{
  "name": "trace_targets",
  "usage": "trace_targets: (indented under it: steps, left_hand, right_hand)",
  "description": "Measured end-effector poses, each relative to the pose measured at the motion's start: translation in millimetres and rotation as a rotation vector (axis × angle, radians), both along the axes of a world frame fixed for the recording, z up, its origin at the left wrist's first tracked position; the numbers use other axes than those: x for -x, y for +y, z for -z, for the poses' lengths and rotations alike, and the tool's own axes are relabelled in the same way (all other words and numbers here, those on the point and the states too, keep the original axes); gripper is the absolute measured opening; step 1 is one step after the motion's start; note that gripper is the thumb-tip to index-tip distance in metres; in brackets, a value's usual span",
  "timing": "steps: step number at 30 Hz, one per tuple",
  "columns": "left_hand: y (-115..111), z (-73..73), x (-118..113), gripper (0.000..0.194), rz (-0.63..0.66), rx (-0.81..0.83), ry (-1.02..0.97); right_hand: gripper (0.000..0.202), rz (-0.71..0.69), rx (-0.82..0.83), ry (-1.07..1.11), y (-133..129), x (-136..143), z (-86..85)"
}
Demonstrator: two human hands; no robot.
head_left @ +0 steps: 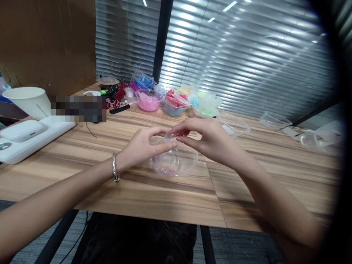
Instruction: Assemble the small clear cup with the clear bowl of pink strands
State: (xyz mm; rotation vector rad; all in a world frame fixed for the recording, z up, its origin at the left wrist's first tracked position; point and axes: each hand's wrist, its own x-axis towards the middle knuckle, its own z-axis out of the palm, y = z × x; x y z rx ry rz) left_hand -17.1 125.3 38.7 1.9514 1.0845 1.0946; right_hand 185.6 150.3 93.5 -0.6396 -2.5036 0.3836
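On the wooden table, a clear round plastic bowl stands in front of me with a few small pinkish bits at its bottom. Just above its far rim, my left hand holds a small see-through piece between thumb and fingers; its exact kind is too blurred to tell. My right hand comes in from the other side, its fingertips closed together at that same piece. What the right fingertips grip, if anything, is hidden.
Along the back stand tubs with pink, red and blue contents. Clear lids and an empty-looking tub lie to the right. At left are a paper cup and a white charging pad with an earbud case.
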Motion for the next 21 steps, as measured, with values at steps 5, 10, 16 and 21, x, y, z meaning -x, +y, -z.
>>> trace_targets:
  steps: [5,10,16,21]
  left_hand:
    - [-0.8,-0.2,-0.3,0.038,-0.008,-0.001,0.007]
    - [-0.4,-0.5,-1.0,0.037,-0.008,-0.009,0.008]
    - [-1.0,-1.9,-0.8,0.038,-0.011,0.005,0.015]
    - [-1.1,-1.5,-0.5,0.043,-0.021,0.027,0.018]
  right_hand:
    - [0.02,0.013,-0.011,0.013,0.8,1.1,0.5]
    - [0.021,0.028,-0.013,0.007,0.7,0.6,1.5]
    - [0.022,0.04,-0.026,0.0,-0.2,0.8,0.7]
    - [0.021,0.022,-0.057,-0.014,-1.5,-0.8,-0.9]
